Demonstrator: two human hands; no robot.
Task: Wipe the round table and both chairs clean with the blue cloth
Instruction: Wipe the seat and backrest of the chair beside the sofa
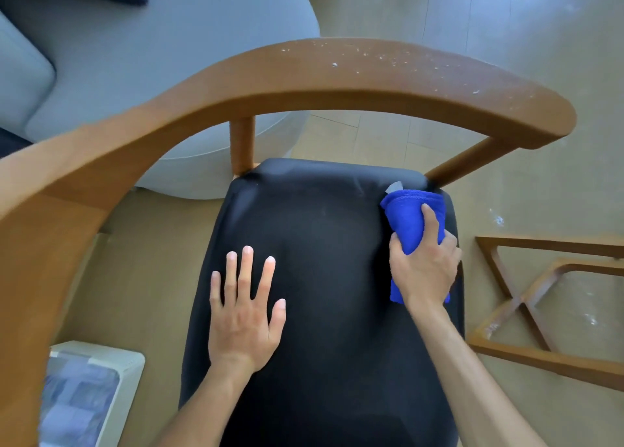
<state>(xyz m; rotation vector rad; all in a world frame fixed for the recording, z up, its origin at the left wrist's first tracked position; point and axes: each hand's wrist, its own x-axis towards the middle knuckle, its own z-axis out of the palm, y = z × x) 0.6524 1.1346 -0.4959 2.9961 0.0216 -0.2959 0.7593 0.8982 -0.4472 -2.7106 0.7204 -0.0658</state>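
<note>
Chair-seat wiping: right hand grips folded blue cloth at black padded seat edge, left hand flat, fingers spread; next, likely speckled wooden backrest rail.

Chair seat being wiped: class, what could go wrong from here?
1. White specks sit on the wooden backrest rail; wiping it later could drop them onto the black seat.
2. The right hand holds the blue cloth bunched, so little cloth touches the seat.
3. The left hand lies flat on the seat, possibly smudging it.
</note>
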